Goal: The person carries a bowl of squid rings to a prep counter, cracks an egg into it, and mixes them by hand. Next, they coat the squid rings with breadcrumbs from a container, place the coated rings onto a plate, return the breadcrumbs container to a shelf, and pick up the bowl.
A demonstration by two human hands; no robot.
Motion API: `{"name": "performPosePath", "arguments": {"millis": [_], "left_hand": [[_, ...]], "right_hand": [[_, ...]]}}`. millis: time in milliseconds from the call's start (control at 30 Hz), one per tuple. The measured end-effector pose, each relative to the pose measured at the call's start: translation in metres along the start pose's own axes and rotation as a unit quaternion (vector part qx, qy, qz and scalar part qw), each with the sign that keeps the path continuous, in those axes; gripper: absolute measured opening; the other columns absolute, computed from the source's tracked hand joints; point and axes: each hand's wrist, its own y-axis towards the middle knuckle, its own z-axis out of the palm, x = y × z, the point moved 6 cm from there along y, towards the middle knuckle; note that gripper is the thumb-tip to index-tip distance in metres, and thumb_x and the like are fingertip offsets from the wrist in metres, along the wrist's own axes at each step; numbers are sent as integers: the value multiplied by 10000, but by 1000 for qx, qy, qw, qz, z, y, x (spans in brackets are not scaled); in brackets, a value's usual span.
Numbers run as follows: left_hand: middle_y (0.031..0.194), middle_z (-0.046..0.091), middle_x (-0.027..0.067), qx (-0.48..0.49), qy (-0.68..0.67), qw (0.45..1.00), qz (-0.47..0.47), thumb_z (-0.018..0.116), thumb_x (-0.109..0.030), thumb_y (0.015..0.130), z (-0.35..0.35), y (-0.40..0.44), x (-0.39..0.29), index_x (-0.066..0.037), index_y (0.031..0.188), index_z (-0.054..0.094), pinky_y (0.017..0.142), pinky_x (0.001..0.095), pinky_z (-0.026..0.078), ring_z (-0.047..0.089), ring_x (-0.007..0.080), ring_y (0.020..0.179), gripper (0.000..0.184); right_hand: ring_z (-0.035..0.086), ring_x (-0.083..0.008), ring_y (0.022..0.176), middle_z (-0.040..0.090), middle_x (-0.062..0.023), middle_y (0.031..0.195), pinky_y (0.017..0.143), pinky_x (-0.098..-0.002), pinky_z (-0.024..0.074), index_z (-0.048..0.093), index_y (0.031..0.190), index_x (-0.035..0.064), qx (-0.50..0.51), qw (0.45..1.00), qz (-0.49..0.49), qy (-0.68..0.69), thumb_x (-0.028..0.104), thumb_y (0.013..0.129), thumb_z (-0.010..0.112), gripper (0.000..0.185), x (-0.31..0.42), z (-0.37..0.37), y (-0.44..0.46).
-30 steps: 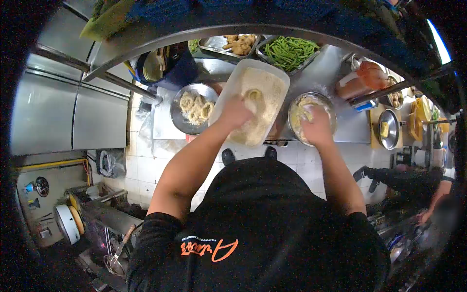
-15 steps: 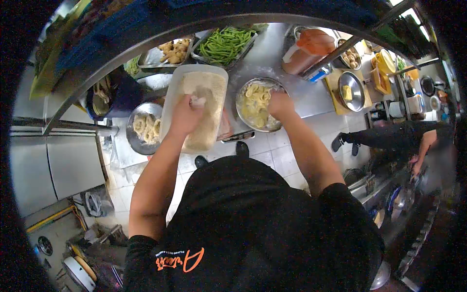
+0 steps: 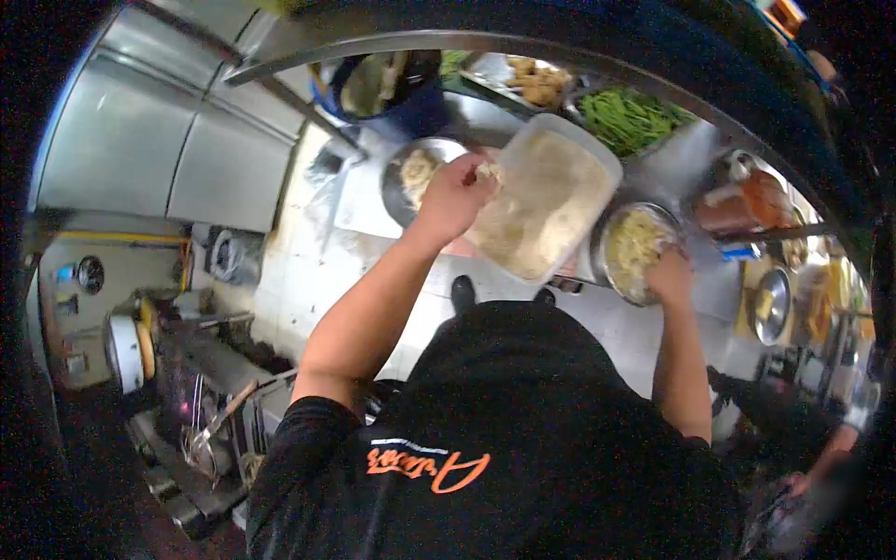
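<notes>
Stainless table, shiny w/ glare, runs across a tight kitchen: white floor tiles below, flat grey metal cabinets far L, steel rail bowed overhead by the lens. Another person's arm shows lower R, blurry. On the table, approx. centre: rectangular translucent plastic tub, rounded corners, holding dry, sandy crumbs, surface uneven w/ a paler patch. L of it, round metal dish w/ rough, lumpy coated pcs. R of it, round steel bowl w/ slick-looking, pale-yellow pcs, some ring-like. L hand is up btwn dish & tub, near tub's rim; its grip is pinched on a crumbed pc, flaky, irregular. R hand is at bowl's R side, dipped among the yellow pcs; can't tell if that grip is apart or together, too blurred. Behind: slim green beans, heaped; knobbly tan pcs in a metal tray.
</notes>
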Motion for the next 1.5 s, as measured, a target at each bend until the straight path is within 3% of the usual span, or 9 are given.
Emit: {"name": "performPosePath", "arguments": {"millis": [167,233,333,500,600,967,1033,1267,1500], "left_hand": [[942,679,117,-136,287,943,98,703,-236,814,-89,23,19,38,1211,583,775,319,504,640,200,848,496],[970,687,126,-191,130,972,-48,691,-234,841,-115,18,15,54,1201,576,792,304,502,645,208,868,475],[959,689,113,-176,84,981,20,688,-213,863,-117,9,-6,39,1126,620,788,295,497,640,181,872,371],[928,673,85,-61,119,990,53,665,-149,870,-43,-12,-36,10,1053,634,798,281,488,618,145,858,244],[932,675,107,2,113,987,110,675,-169,856,8,-17,-38,9,1043,640,815,308,497,641,190,872,261],[1531,160,314,196,462,863,59,834,-441,617,120,12,31,-80,1497,244,1118,529,293,295,530,1351,1120],[1531,170,310,204,441,873,46,840,-451,604,119,14,30,-75,1500,237,1115,524,300,307,523,1349,1144],[1446,334,313,187,399,897,31,873,-494,533,113,20,36,-34,1483,222,1092,524,338,381,513,1303,1240],[1337,465,304,182,393,901,-4,884,-457,503,107,26,39,0,1480,192,1067,471,382,474,462,1219,1281]], "right_hand": [[627,-370,1039,658,-214,1088,916,-475,486,593,1246,26,-3,1000,10,-7,193,758,599,516,4,19,20],[639,-381,1003,667,-224,1046,898,-481,495,581,1248,0,13,999,27,12,185,757,609,526,-13,31,32],[647,-413,940,668,-262,984,839,-475,519,569,1225,-43,-55,996,30,56,175,760,624,516,-42,35,35],[635,-225,773,687,-142,833,691,-387,509,641,1027,-50,-99,867,124,473,154,779,619,321,-40,-22,-2],[639,-374,814,658,-231,829,763,-463,503,649,1000,-17,-26,989,-132,68,116,744,599,293,-53,80,17],[640,-217,901,677,-109,973,806,-343,504,624,1050,-14,-138,849,176,479,54,779,540,292,-38,-34,-7],[621,-414,1048,637,-259,1114,891,-432,493,574,1174,7,-174,820,73,541,159,831,596,376,19,-109,-8],[655,-307,946,679,-185,1036,858,-367,499,621,1083,-28,-159,904,-119,380,55,782,575,316,129,-112,50],[621,-409,1032,653,-259,1074,906,-423,483,632,1090,-20,-97,880,-76,458,164,779,629,361,141,-127,71]]}}
